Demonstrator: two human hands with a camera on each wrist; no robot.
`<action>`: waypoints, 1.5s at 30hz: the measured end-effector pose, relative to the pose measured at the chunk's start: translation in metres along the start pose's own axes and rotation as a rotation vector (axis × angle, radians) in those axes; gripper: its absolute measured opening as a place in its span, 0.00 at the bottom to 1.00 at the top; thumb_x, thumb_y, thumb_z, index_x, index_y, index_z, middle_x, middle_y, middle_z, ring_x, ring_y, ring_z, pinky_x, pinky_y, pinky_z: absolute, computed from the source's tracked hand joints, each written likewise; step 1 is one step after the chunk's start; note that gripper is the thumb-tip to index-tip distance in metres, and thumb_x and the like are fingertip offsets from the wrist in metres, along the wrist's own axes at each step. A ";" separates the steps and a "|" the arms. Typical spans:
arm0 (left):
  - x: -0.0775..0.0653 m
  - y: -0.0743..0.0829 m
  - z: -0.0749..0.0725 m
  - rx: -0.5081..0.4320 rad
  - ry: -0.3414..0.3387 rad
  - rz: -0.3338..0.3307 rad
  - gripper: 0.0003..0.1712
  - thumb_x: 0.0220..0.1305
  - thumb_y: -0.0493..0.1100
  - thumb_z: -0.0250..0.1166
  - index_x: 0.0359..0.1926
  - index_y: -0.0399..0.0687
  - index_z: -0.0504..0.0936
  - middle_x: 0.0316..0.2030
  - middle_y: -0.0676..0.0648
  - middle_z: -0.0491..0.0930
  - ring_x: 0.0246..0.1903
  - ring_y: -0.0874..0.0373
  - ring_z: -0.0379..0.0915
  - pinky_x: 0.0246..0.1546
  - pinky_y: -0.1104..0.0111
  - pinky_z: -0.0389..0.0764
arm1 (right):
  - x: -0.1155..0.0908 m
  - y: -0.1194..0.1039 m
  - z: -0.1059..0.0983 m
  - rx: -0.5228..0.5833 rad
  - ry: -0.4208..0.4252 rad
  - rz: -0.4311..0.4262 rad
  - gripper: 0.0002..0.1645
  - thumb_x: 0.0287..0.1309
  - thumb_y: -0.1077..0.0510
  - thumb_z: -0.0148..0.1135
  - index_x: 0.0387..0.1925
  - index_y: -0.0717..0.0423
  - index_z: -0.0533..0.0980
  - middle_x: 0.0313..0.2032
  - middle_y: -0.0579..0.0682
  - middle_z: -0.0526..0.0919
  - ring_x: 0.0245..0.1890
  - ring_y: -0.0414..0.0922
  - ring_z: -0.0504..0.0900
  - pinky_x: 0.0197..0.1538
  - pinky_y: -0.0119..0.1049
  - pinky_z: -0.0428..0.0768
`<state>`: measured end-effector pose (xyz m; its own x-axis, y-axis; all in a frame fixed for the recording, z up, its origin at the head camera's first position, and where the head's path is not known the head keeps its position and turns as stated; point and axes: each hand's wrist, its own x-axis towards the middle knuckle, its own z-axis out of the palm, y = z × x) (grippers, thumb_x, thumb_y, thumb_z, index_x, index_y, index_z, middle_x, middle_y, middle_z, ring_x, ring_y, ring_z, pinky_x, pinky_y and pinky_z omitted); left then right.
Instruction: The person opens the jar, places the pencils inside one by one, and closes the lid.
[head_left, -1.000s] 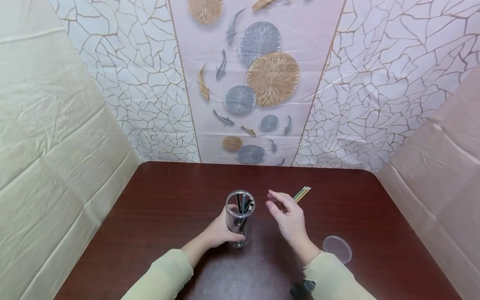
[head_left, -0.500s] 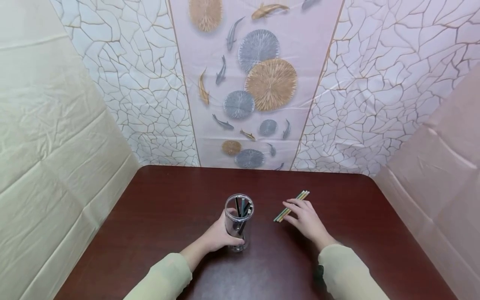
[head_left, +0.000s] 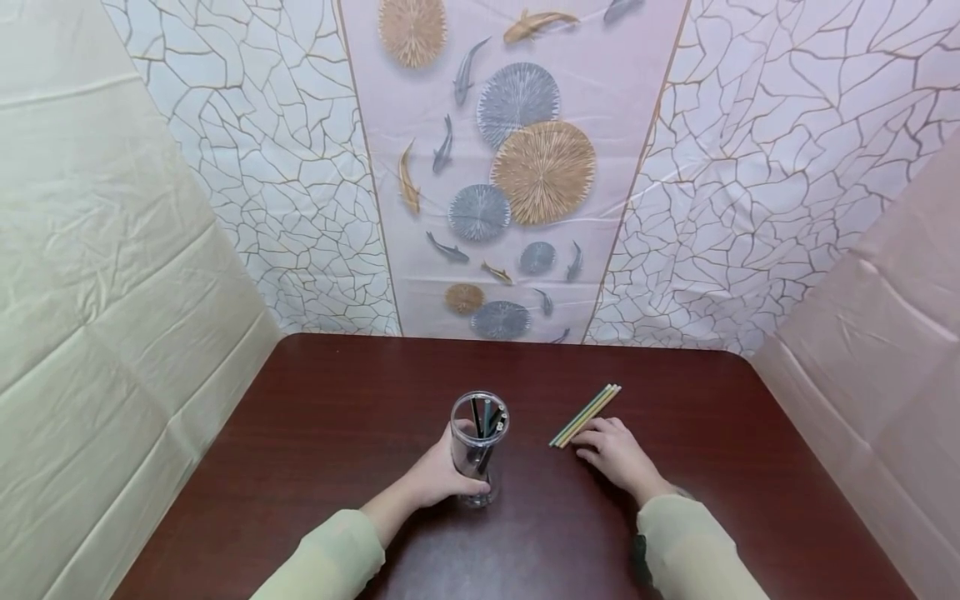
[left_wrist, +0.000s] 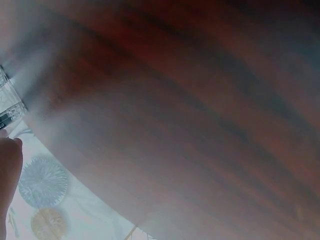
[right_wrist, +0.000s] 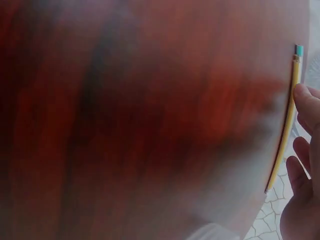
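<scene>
My left hand (head_left: 435, 473) grips a tall clear jar (head_left: 467, 454) from its left side, thumb in front. Several dark pencils (head_left: 486, 417) lean inside it, and the jar stands upright on the table. A corner of the jar (left_wrist: 14, 102) and part of that hand (left_wrist: 9, 167) show at the edge of the left wrist view. To the right, green and yellow pencils (head_left: 588, 414) lie side by side in a slant. My right hand (head_left: 617, 460) is low beside them, fingers loosely bent. In the right wrist view, a fingertip (right_wrist: 299, 90) meets the yellow pencil (right_wrist: 286, 125).
The dark red-brown table (head_left: 360, 383) ends at a patterned cloth backdrop (head_left: 495, 250). Plain cloth walls (head_left: 135, 333) stand on both sides. A dark device (head_left: 640, 554) shows under the right sleeve (head_left: 690, 542).
My right hand has moved from near the jar out to the loose pencils, then from over them to their near right side. A clear round lid is now out of sight. The left hand keeps its hold.
</scene>
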<state>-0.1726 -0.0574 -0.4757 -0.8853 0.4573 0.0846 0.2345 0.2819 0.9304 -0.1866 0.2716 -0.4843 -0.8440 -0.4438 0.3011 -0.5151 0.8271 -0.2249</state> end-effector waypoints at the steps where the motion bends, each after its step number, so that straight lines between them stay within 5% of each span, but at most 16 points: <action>1: 0.000 0.000 0.000 0.003 0.000 0.001 0.52 0.36 0.46 0.79 0.62 0.52 0.58 0.49 0.52 0.74 0.50 0.59 0.69 0.54 0.59 0.65 | -0.001 0.000 0.001 -0.003 0.004 -0.006 0.13 0.49 0.60 0.70 0.40 0.52 0.82 0.43 0.53 0.79 0.42 0.53 0.72 0.47 0.49 0.70; 6: 0.000 0.000 0.000 0.011 0.008 -0.005 0.53 0.36 0.47 0.79 0.62 0.51 0.58 0.50 0.52 0.74 0.51 0.59 0.69 0.54 0.59 0.65 | -0.001 0.000 0.005 -0.004 0.027 -0.030 0.19 0.47 0.61 0.71 0.45 0.53 0.81 0.45 0.53 0.78 0.42 0.52 0.72 0.45 0.49 0.71; 30: 0.000 0.001 0.000 0.019 0.010 -0.007 0.53 0.36 0.46 0.79 0.62 0.51 0.58 0.48 0.51 0.75 0.50 0.58 0.70 0.54 0.58 0.65 | 0.003 -0.014 0.015 0.019 0.127 -0.264 0.13 0.42 0.60 0.73 0.34 0.51 0.82 0.36 0.48 0.82 0.36 0.48 0.76 0.41 0.44 0.73; 45: 0.000 -0.001 0.001 0.009 0.008 0.010 0.53 0.36 0.46 0.79 0.62 0.50 0.58 0.49 0.51 0.74 0.50 0.58 0.70 0.54 0.59 0.65 | 0.001 -0.020 0.022 0.048 0.137 -0.252 0.12 0.44 0.63 0.72 0.30 0.51 0.76 0.31 0.43 0.80 0.33 0.43 0.75 0.38 0.39 0.74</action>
<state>-0.1730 -0.0570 -0.4770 -0.8861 0.4532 0.0971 0.2471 0.2845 0.9263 -0.1804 0.2465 -0.4999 -0.6621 -0.5800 0.4746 -0.7155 0.6776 -0.1700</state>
